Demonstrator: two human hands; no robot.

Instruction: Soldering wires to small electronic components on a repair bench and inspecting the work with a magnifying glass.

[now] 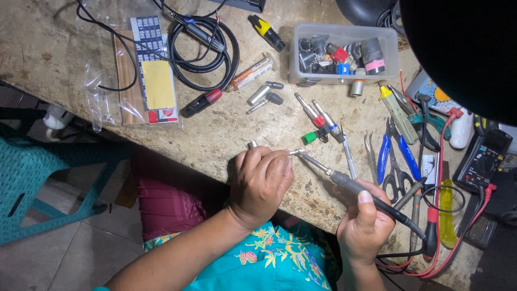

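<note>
The left hand point(259, 183) pinches a small silver metal connector point(295, 153) at the worn wooden bench's point(226, 129) edge while the right hand point(364, 222) grips a black-handled soldering iron point(344, 182), whose hot tip touching it could slip and burn nearby fingertips.

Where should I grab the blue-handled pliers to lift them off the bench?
Grip the blue-handled pliers by the two blue grips, coming from above on the near side. The handles lie flat and splayed toward the bench edge, while the dark jaws point away, close to the tweezers and the cutters.
</note>
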